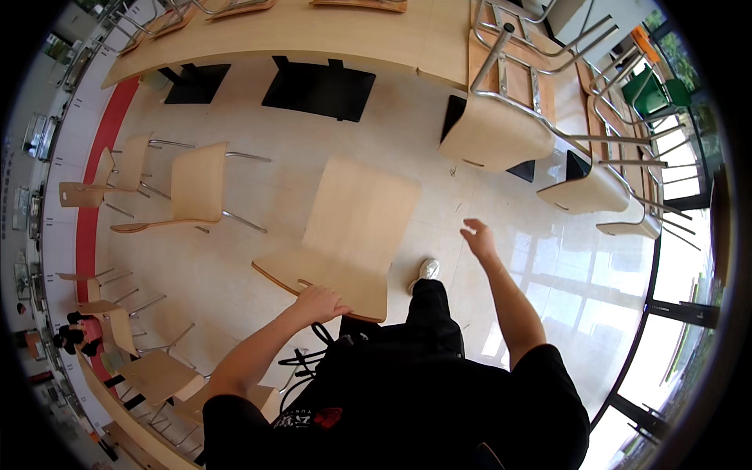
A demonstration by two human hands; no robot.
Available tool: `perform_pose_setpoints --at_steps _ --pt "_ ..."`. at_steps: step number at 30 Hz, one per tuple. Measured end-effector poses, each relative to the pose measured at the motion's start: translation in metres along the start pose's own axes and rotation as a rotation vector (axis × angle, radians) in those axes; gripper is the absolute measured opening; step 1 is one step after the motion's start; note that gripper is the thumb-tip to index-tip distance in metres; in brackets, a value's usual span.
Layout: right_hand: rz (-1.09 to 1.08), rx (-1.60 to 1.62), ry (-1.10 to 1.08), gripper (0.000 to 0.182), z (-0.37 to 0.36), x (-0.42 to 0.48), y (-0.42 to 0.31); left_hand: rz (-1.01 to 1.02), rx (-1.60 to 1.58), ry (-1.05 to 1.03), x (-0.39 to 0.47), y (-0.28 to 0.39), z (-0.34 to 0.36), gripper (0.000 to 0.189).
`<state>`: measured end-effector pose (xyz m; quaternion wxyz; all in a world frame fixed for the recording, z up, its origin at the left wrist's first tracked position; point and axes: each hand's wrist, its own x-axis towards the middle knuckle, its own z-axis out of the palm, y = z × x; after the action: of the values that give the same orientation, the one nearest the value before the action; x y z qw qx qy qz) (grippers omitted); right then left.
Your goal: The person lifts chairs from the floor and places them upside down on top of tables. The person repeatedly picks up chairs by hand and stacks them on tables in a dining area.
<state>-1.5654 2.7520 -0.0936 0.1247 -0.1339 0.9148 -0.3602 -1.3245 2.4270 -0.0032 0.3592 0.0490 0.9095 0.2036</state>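
A light wooden chair (pixel 361 205) stands upright just before me, its backrest nearest my body. My left hand (pixel 320 304) grips the top edge of that backrest near its handle slot, fingers partly hidden behind the rim. Out to the right, my right hand (pixel 479 236) hangs over the tiled floor with fingers slightly bent, touching nothing. The chair's legs are hidden beneath its seat.
A long wooden table (pixel 364 29) runs across the front. Upturned chairs (pixel 499 132) with metal legs rest on tables at right. More chairs (pixel 198 182) stand on the floor at left. Farther chairs and a table (pixel 141 437) are at lower left, near a person (pixel 82 335).
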Motion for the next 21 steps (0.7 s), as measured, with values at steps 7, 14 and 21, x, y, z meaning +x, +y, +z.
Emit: perform_pose_setpoints --at_steps 7,14,21 --pt "0.664 0.411 -0.092 0.026 0.094 -0.264 0.002 0.186 0.142 -0.059 0.004 -0.003 -0.006 0.056" --pt "0.727 0.663 -0.04 0.032 0.141 -0.304 -0.037 0.065 0.171 0.19 0.019 0.032 -0.105 0.035" --pt "0.869 1.515 0.222 0.06 0.174 -0.213 -0.086 0.091 -0.11 0.445 -0.131 0.005 -0.17 0.031"
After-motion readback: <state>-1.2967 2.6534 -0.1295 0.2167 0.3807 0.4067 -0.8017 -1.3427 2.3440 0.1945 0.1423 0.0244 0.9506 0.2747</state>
